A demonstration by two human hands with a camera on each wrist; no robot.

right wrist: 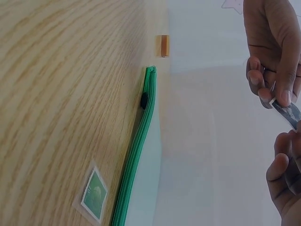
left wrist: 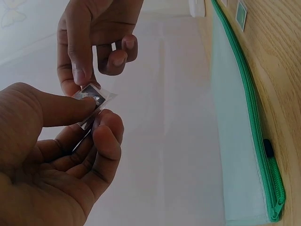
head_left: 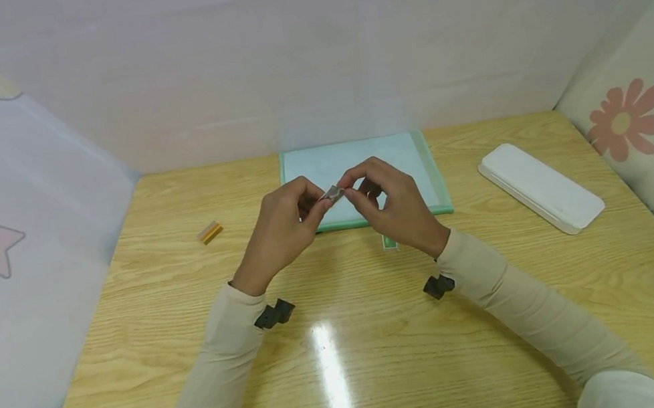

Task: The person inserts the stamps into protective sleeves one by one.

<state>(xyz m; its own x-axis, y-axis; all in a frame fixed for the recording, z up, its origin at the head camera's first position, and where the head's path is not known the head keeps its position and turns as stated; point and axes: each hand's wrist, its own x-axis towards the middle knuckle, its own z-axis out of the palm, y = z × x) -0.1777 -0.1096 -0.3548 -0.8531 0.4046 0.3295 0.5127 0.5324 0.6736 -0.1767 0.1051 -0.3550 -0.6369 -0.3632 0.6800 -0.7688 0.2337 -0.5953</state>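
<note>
Clear plastic, a small sleeve [head_left: 333, 194] with a dark stamp-like piece inside, held above the surface between both my hands. My left hand [head_left: 281, 231] pinches one end between thumb and forefinger, the other fingers curled beneath. My right hand [head_left: 390, 203] pinches the opposite end with thumb and fingertips, fingers bent over it. In the left wrist view the sleeve [left wrist: 92, 106] shows a grey, shiny face, tilted, clamped by my left thumb above and my right fingertips [left wrist: 77, 75] from the far side. In the right wrist view only a corner of it [right wrist: 288, 111] shows at the frame edge.

Directly under my hands lies a pale blue zip pouch [head_left: 358, 160] with a green zipper edge, flat on the wood-grain surface [head_left: 342, 337]. The black zipper pull [right wrist: 144, 100] sits on the green edge near one corner. Just beside the pouch's near edge, a green stamp [head_left: 389, 242] in its own clear sleeve lies flat on the surface, close to my right wrist.

Further out: a small orange-brown block [head_left: 210, 232] to my left, well apart from the pouch. A white oblong case [head_left: 540, 186] to my right, lid on, lying at an angle. Pale fabric walls with a star and flowers enclose the surface.
</note>
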